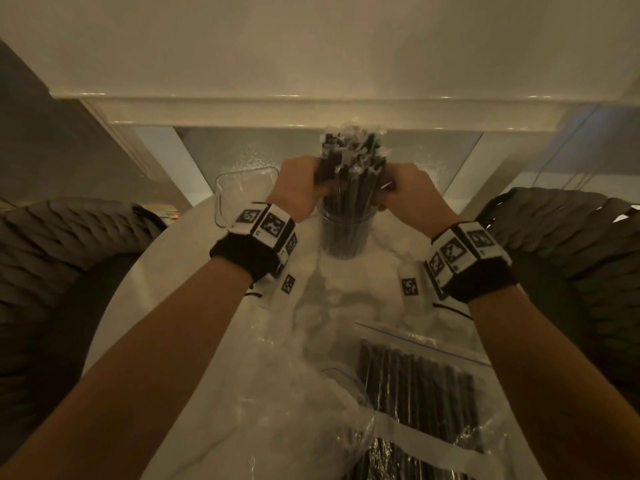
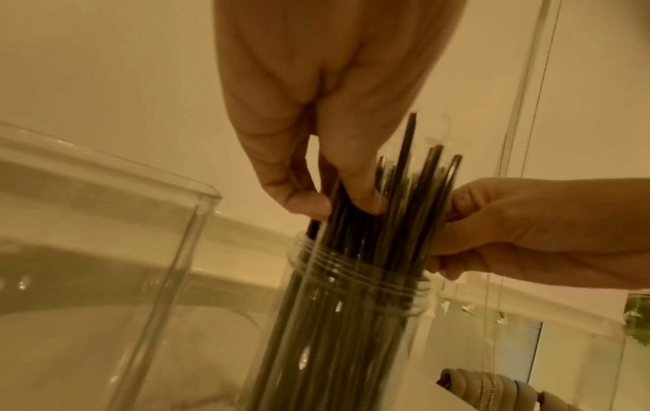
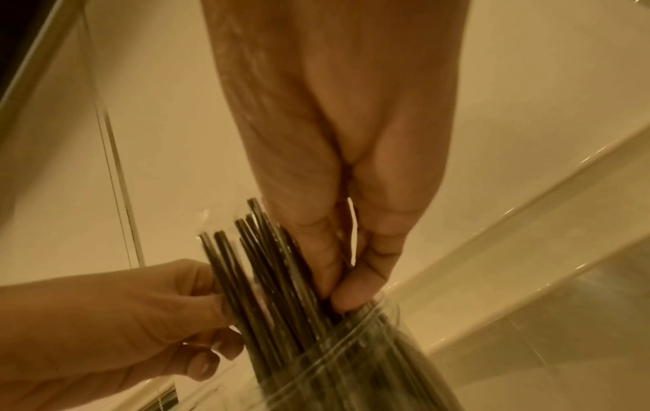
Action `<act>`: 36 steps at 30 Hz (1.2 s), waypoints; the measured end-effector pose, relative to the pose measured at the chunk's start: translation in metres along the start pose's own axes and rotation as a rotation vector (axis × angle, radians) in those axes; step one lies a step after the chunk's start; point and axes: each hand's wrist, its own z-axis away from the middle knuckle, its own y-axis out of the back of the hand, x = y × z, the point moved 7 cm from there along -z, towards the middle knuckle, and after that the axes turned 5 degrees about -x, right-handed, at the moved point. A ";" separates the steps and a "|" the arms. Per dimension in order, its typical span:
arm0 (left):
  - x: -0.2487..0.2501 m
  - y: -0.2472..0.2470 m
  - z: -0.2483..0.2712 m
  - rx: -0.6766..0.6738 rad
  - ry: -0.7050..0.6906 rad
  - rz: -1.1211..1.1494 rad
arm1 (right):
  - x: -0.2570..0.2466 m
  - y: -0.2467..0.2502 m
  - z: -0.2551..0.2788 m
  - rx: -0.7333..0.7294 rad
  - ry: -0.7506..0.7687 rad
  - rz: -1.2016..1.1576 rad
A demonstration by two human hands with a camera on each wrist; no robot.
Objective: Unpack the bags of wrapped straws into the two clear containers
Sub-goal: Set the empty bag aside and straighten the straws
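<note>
A bundle of black wrapped straws (image 1: 349,171) stands upright in a clear round jar (image 1: 346,237) at the middle of the table. My left hand (image 1: 304,188) grips the bundle from the left, just above the jar's rim. From the right, my right hand (image 1: 398,188) grips it at the same height. In the left wrist view my left hand (image 2: 334,194) pinches the straws (image 2: 397,222) above the jar (image 2: 351,319). The right wrist view shows my right hand (image 3: 344,292) curled on the straws (image 3: 263,278). A square clear container (image 1: 239,188) stands left of the jar.
A zip bag full of black straws (image 1: 415,386) lies at the near right, another bag (image 1: 398,459) below it. Crumpled clear plastic (image 1: 294,393) lies near the front edge. Woven chairs flank the white table (image 1: 180,306) at left (image 1: 52,254) and right (image 1: 571,237).
</note>
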 end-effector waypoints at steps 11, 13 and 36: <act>-0.018 0.001 0.003 -0.138 0.035 0.223 | 0.004 0.005 0.013 0.065 -0.029 -0.214; -0.005 0.000 -0.011 -0.218 -0.037 0.173 | -0.004 -0.002 -0.003 -0.025 0.013 -0.245; -0.002 -0.009 -0.055 -0.306 -0.060 0.164 | -0.011 0.017 -0.034 -0.150 0.050 -0.170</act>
